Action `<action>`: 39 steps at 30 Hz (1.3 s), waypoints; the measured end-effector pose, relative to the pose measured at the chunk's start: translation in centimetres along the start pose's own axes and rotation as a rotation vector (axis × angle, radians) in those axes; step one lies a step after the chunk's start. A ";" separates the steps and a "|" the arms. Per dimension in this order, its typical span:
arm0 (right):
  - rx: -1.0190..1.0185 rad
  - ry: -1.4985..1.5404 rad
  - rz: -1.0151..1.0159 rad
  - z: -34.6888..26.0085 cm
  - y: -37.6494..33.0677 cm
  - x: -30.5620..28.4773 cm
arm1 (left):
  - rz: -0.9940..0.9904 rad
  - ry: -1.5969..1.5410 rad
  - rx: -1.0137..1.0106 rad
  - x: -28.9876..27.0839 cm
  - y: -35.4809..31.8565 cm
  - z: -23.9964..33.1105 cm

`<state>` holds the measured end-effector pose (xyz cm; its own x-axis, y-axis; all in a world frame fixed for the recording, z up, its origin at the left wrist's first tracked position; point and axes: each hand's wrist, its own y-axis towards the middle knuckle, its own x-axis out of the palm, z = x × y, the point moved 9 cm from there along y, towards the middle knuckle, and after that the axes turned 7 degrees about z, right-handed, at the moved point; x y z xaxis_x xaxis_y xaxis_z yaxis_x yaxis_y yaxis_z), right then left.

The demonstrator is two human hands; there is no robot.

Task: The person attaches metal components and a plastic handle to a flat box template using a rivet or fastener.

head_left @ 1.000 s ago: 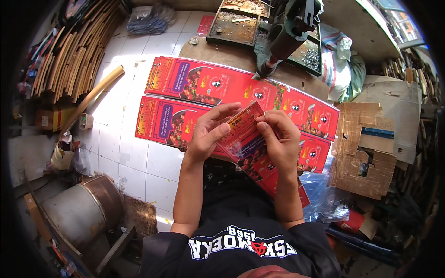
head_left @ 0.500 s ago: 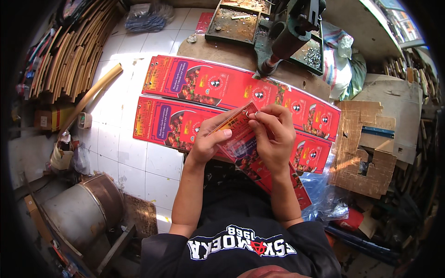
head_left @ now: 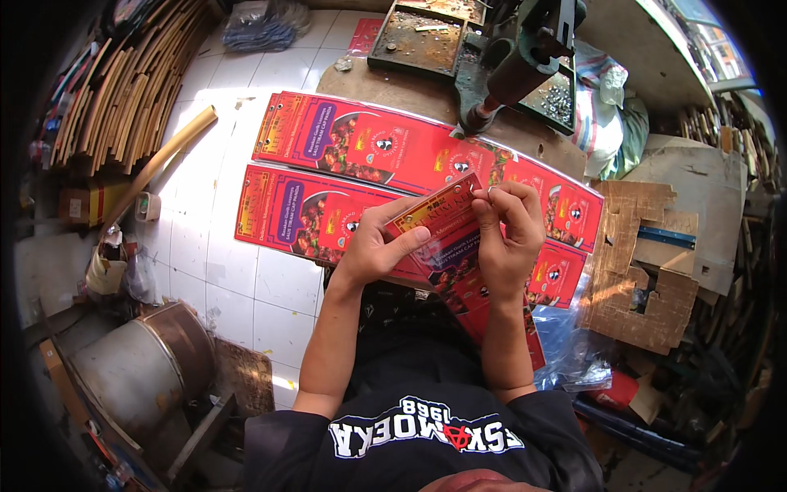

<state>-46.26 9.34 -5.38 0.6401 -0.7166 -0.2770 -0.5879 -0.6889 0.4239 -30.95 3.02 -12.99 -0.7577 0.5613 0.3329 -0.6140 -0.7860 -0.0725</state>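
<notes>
My left hand (head_left: 375, 244) is closed around a long red printed strip (head_left: 438, 211), thumb on its face. The strip slants from its raised far end down toward my lap, and my right forearm covers part of it. My right hand (head_left: 512, 234) is pinched at the strip's far corner. A small shiny piece, perhaps a metal ring, shows at its fingertips, largely hidden by them. Beyond my hands, similar red strips with food pictures lie in two rows, a far row (head_left: 418, 149) and a near row (head_left: 275, 215), on a wooden table (head_left: 361, 82).
A dark metal press (head_left: 496, 94) stands at the table's far side, beside a tray (head_left: 416, 39) and another tray of small metal parts (head_left: 551, 100). Cut cardboard (head_left: 635, 287) lies right. A metal drum (head_left: 135, 361) and a bamboo pole (head_left: 176, 148) are left.
My right hand has moved slightly right and outward, along with the strip's far end. My left hand keeps its hold, and more of the strip's printed end shows.
</notes>
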 end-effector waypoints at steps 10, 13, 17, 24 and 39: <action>-0.172 -0.070 -0.134 -3.9 -1.5 1.1 | -0.032 -0.063 -0.015 0.7 -0.1 -0.7; -0.129 -0.035 -0.198 -3.3 -1.9 2.4 | -0.045 -0.060 0.008 0.6 -0.2 -1.1; -0.138 -0.057 -0.208 -3.5 -1.9 2.7 | -0.071 -0.089 0.008 0.9 -0.4 -1.0; -0.181 -0.104 -0.254 -3.5 -2.2 3.1 | -0.127 -0.121 0.022 1.1 -0.8 0.3; -0.173 -0.081 -0.258 -2.9 -2.4 3.2 | -0.128 -0.066 0.031 1.0 -0.7 0.1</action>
<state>-41.39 9.05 -4.76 0.7116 -0.5319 -0.4591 -0.3144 -0.8254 0.4689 -31.20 4.09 -12.48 -0.6568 0.6398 0.3992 -0.6968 -0.7172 0.0030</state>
